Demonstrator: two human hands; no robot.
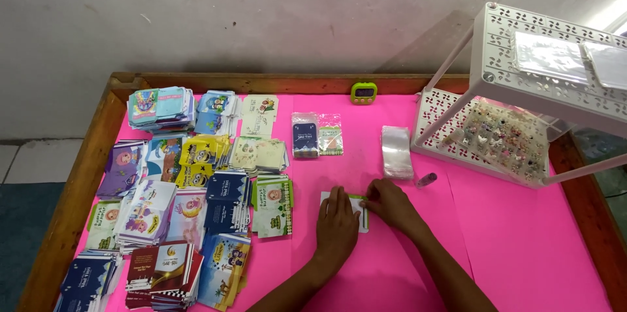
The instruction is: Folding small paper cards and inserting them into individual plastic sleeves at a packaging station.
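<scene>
Head cam looked down on a pink tabletop (522, 246) w/ a wooden rim. Just below frame center, both hands worked one small white card with a green edge (358, 209), lying flat on the pink surface. Left hand (337, 226) lay palm-down over the card's left part, fingers straight & close together, pressing it flat. Right hand (389, 202) sat at the card's upper right corner, fingers curled & bunched at the edge; looked like a pinch on the corner, but fingertips were too small to tell for sure.

Just above right hand: a stack of clear plastic sleeves (397, 151), and a small pinkish tube (426, 179) to its lower right, near the rack. Upper center: two bagged cards (316, 134) side by side, and a green digital timer (364, 92) by the far rim. Left half of frame: many piles of colorful printed cards (196, 188), some fanned, some stacked, well apart from left hand. Right side: a white perforated two-tier rack (552, 44); lower tier held lots of tiny trinkets (503, 139), top tier had clear sheets on it.
</scene>
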